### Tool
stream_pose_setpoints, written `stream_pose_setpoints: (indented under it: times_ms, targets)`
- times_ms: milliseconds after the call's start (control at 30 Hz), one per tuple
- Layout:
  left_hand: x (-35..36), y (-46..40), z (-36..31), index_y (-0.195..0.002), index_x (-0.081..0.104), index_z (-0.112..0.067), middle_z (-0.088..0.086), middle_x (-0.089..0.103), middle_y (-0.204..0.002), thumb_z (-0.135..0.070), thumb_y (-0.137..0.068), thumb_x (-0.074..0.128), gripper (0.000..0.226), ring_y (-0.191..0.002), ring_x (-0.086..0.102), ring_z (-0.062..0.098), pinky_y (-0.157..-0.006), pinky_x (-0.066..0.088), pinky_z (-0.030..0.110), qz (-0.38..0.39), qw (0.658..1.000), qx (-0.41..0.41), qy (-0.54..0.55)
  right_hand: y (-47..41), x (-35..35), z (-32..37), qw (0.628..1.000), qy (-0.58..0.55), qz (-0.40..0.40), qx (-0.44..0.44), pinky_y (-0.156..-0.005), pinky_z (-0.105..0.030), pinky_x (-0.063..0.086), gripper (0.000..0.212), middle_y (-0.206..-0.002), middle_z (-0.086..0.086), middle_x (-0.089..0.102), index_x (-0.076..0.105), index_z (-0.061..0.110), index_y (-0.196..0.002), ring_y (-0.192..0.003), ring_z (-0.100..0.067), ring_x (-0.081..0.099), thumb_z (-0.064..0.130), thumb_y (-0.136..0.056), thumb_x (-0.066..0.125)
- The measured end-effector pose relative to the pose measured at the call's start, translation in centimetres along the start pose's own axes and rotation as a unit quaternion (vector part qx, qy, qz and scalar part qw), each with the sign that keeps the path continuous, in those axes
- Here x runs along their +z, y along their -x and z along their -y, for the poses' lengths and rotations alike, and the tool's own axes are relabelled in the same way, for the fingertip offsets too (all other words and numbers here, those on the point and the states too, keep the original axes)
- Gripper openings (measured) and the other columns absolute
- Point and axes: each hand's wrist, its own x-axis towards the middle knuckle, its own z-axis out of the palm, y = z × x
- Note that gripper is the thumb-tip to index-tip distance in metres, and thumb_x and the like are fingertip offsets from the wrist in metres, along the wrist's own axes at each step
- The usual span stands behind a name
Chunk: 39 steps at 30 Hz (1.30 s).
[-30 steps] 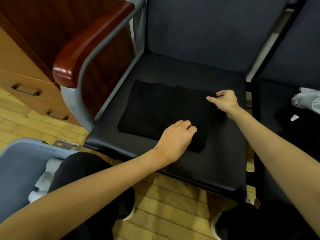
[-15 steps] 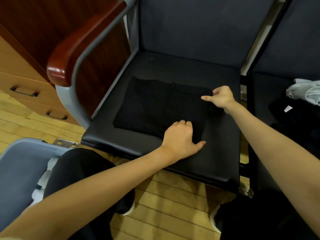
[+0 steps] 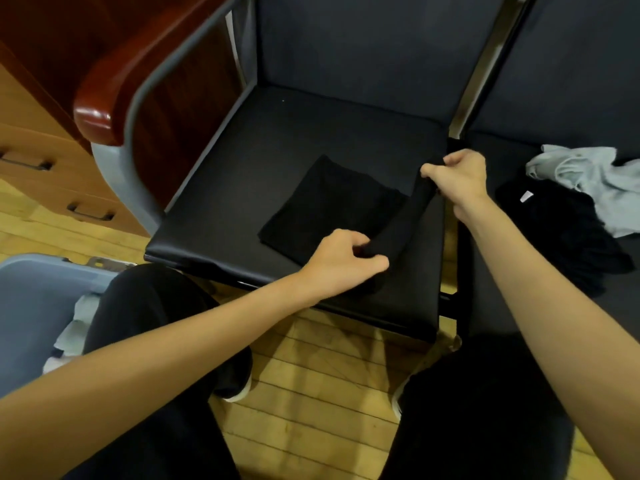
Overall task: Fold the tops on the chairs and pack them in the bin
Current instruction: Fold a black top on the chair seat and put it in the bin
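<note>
Both hands — left hand [image 3: 341, 261]; right hand [image 3: 457, 176] — pinch the black top [image 3: 329, 209].

Matt black cloth top [image 3: 332, 202] on smooth leatherlike seat [image 3: 242, 188]; glossy wooden armrest [image 3: 104, 98], planked wood floor [image 3: 311, 393].

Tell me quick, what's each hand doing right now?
Left hand: pinching the near right corner of the black top.
Right hand: gripping the far right corner, lifted.

Left chair seat [image 3: 242, 188]: one black top [image 3: 329, 209] lies partly folded on it. Right chair seat [image 3: 502, 289]: a crumpled black garment [image 3: 568, 230] and a light grey top [image 3: 588, 178]. Wooden floor [image 3: 311, 393]: grey bin [image 3: 31, 299].
</note>
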Motion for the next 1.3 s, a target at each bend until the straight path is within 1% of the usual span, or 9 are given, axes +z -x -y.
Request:
stream_pose_setpoints:
  times_ms: [167, 400, 500, 600, 733, 867, 967, 1100, 1300]
  targets:
    - [-2.8, 1.3, 1.4, -0.097, 0.071, -0.011, 0.005, 0.072, -0.092, -0.021, -0.087, 0.064, 0.016, -0.083, 0.069, 0.014, -0.078, 0.059, 0.033, -0.103, 0.99, -0.018, 0.095, 0.0, 3.2, 3.2, 0.999, 0.005, 0.023, -0.029, -0.08, -0.038, 0.057, 0.026, -0.097, -0.004, 0.068, 0.06, 0.024, -0.087, -0.092, -0.019, 0.066, 0.014, -0.067, 0.075]
    - [-8.4, 0.4, 4.4, -0.092, 0.064, -0.025, 0.0, 0.07, -0.09, -0.018, -0.093, 0.059, 0.009, -0.079, 0.067, 0.01, -0.071, 0.058, 0.024, -0.18, 0.976, -0.038, 0.121, -0.4, 10.6, 6.9, 0.996, 0.014, 0.078, -0.038, -0.052, -0.02, 0.046, 0.012, -0.081, 0.0, 0.065, 0.064, 0.018, -0.083, -0.063, -0.011, 0.06, 0.011, -0.077, 0.072]
    - [-9.7, -0.7, 6.4, -0.096, 0.065, -0.019, -0.002, 0.067, -0.089, -0.02, -0.095, 0.058, 0.007, -0.077, 0.066, 0.01, -0.077, 0.059, 0.03, -0.198, 0.97, -0.085, 0.109, -0.6, 13.1, 6.6, 0.991, 0.036, 0.128, -0.025, -0.046, -0.016, 0.045, 0.015, -0.077, -0.001, 0.062, 0.06, 0.015, -0.089, -0.059, -0.007, 0.059, 0.017, -0.083, 0.073]
    - [-10.0, -1.2, 7.8, -0.123, 0.058, -0.009, 0.002, 0.064, -0.11, -0.027, -0.094, 0.061, 0.035, -0.084, 0.066, 0.012, -0.079, 0.059, 0.032, -0.223, 0.964, -0.111, 0.093, -1.3, 13.8, 5.6, 0.981, 0.075, 0.176, -0.03, -0.066, -0.022, 0.054, 0.038, -0.093, -0.005, 0.065, 0.06, 0.009, -0.108, -0.079, -0.01, 0.064, 0.028, -0.079, 0.079]
    - [-9.2, -0.9, 8.8, -0.123, 0.054, -0.011, 0.0, 0.059, -0.115, -0.035, -0.092, 0.062, 0.04, -0.093, 0.06, 0.011, -0.086, 0.052, 0.027, -0.301, 0.937, -0.155, 0.087, -2.1, 13.1, 4.9, 0.964, 0.175, 0.175, -0.101, -0.092, -0.032, 0.049, 0.059, -0.113, -0.006, 0.059, 0.058, 0.008, -0.118, -0.105, -0.017, 0.058, 0.033, -0.071, 0.084]
    - [-7.6, -0.5, 8.9, -0.109, 0.059, -0.009, 0.004, 0.045, -0.127, -0.045, -0.091, 0.058, 0.041, -0.112, 0.048, 0.016, -0.098, 0.047, 0.036, -0.29, 0.919, -0.249, 0.099, -2.0, 12.6, 4.0, 0.946, 0.226, 0.221, -0.073, -0.095, -0.033, 0.045, 0.072, -0.123, -0.011, 0.056, 0.054, 0.006, -0.125, -0.115, -0.024, 0.055, 0.042, -0.07, 0.082]
    - [-6.5, -0.6, 7.5, -0.122, 0.053, -0.007, 0.009, 0.026, -0.134, -0.052, -0.091, 0.053, 0.055, -0.127, 0.031, 0.028, -0.107, 0.034, 0.04, -0.278, 0.902, -0.324, 0.067, -1.4, 12.7, 3.4, 0.943, 0.229, 0.231, -0.076, -0.093, -0.032, 0.043, 0.069, -0.123, -0.01, 0.057, 0.054, 0.002, -0.125, -0.119, -0.025, 0.053, 0.041, -0.075, 0.079]
    - [-5.5, -1.6, 6.1, -0.128, 0.047, -0.005, 0.014, 0.026, -0.139, -0.055, -0.09, 0.053, 0.063, -0.129, 0.028, 0.032, -0.107, 0.029, 0.041, -0.306, 0.878, -0.368, 0.009, -0.3, 12.4, 2.6, 0.933, 0.246, 0.252, -0.078, -0.095, -0.034, 0.043, 0.07, -0.125, -0.014, 0.058, 0.052, -0.003, -0.128, -0.123, -0.03, 0.052, 0.039, -0.078, 0.077]
    - [-4.9, -1.6, 5.4, -0.129, 0.045, -0.01, 0.013, 0.031, -0.14, -0.047, -0.096, 0.05, 0.05, -0.131, 0.03, 0.031, -0.109, 0.026, 0.041, -0.304, 0.883, -0.356, -0.019, 1.8, 10.2, 0.9, 0.906, 0.319, 0.225, -0.167, -0.089, -0.048, 0.049, 0.058, -0.099, -0.013, 0.064, 0.059, 0.002, -0.1, -0.097, -0.032, 0.06, 0.057, -0.081, 0.066]
